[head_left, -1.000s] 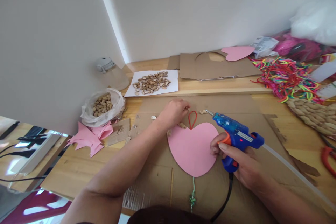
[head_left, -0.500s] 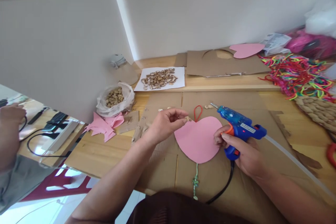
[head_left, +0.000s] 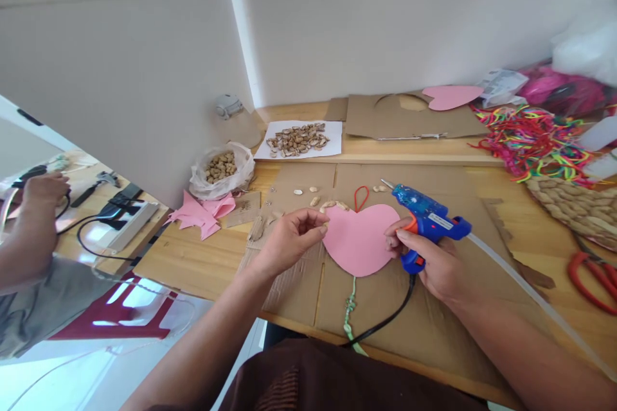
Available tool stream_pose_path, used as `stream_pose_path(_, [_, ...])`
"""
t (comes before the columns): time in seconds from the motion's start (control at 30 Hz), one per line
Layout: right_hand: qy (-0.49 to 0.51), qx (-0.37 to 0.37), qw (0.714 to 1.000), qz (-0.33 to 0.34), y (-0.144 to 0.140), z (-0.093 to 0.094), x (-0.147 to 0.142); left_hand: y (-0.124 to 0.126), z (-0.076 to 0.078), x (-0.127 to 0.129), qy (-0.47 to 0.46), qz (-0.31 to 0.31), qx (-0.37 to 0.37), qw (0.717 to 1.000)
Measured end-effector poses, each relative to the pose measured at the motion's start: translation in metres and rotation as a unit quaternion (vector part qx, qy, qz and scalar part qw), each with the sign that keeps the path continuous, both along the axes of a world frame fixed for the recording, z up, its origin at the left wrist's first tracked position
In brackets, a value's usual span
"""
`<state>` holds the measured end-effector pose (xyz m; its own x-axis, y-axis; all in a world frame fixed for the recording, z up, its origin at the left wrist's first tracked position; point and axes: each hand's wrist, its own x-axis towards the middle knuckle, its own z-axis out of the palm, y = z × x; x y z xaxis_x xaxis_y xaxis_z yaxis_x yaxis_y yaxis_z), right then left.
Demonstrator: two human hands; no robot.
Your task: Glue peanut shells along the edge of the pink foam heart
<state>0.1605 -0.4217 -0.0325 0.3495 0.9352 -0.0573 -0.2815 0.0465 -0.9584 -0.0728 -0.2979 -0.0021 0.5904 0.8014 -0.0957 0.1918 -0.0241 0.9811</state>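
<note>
My wooden table [head_left: 193, 263] carries a flattened cardboard sheet [head_left: 434, 308], a bag of nuts [head_left: 222, 170], pink paper scraps [head_left: 200, 215], a white sheet of shells [head_left: 299, 140], neon cords [head_left: 535, 141] and red scissors [head_left: 592, 273].

**Count of things on the bench**

Two pink paper hearts: one near [head_left: 359, 237], one far right [head_left: 450, 96]. One blue glue gun [head_left: 427, 221]. One bag of nuts [head_left: 222, 170]. One white sheet of shells [head_left: 299, 139]. One pile of pink paper scraps [head_left: 200, 213]. One heap of neon cords [head_left: 533, 141]. One pair of red scissors [head_left: 590, 273]. Three hands in view: the person's left hand [head_left: 289, 244], right hand [head_left: 429, 263], and a co-worker's hand [head_left: 43, 189] far left.
</note>
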Motion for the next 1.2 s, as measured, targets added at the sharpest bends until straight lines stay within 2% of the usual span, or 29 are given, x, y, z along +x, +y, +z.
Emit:
stream_pose_path(0.2, [0.023, -0.027, 0.997, 0.062, -0.005, 0.002, -0.003, -0.009, 0.0, -0.001, -0.1, 0.024, -0.101, 0.99])
stream_pose_path(0.37, [0.016, -0.012, 0.989, 0.147, -0.01, 0.004, -0.009, -0.012, 0.004, -0.001, -0.193, 0.005, -0.17, 0.966])
stream_pose_path(0.47, [0.0, -0.008, 0.986, 0.164, -0.012, 0.004, -0.012, -0.011, 0.005, 0.0, -0.233, -0.012, -0.217, 0.948])
stream_pose_path(0.63, [-0.006, 0.009, 0.991, 0.136, -0.015, 0.003, -0.007, -0.006, 0.01, 0.008, -0.257, -0.036, -0.268, 0.928])
stream_pose_path(0.87, [-0.009, 0.068, 0.997, 0.034, -0.016, 0.024, 0.01, 0.013, 0.012, 0.03, -0.25, -0.08, -0.3, 0.917])
stream_pose_path(1.0, [-0.056, 0.042, 0.997, 0.027, -0.015, 0.02, 0.007, 0.014, 0.006, 0.042, -0.237, -0.099, -0.304, 0.918])
stream_pose_path(1.2, [-0.124, -0.012, 0.992, 0.015, -0.015, 0.01, -0.003, 0.002, -0.009, 0.053, -0.193, -0.184, -0.347, 0.899])
